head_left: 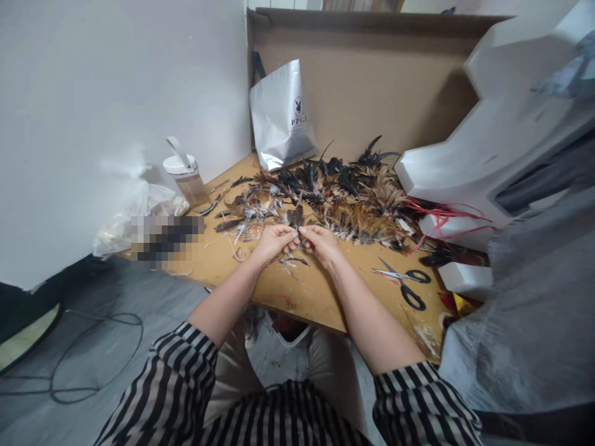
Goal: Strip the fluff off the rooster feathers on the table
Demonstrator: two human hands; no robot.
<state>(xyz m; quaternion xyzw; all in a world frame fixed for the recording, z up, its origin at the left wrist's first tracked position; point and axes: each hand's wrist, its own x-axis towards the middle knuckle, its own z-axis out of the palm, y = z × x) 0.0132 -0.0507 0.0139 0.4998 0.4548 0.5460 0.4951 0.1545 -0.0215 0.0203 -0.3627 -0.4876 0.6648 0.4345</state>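
Observation:
My left hand [277, 241] and my right hand [320, 243] meet above the front middle of the wooden table [320, 300]. Their fingertips pinch the lower end of a small dark feather [296, 215], which points away from me. Beyond them spreads a long heap of feathers, black ones [334, 175] at the back and brown ones [356, 220] nearer. Open scissors with black handles [403, 279] lie to the right of my right hand. A few loose feather bits lie just below my hands.
At the back stands a silver bag [281, 118] before a cardboard panel [372, 80]. On the left are a lidded bottle [188, 179] and a plastic bag [134, 214]. Red strings [446, 217] and white foam [465, 277] border the right side. A bin [288, 334] sits below.

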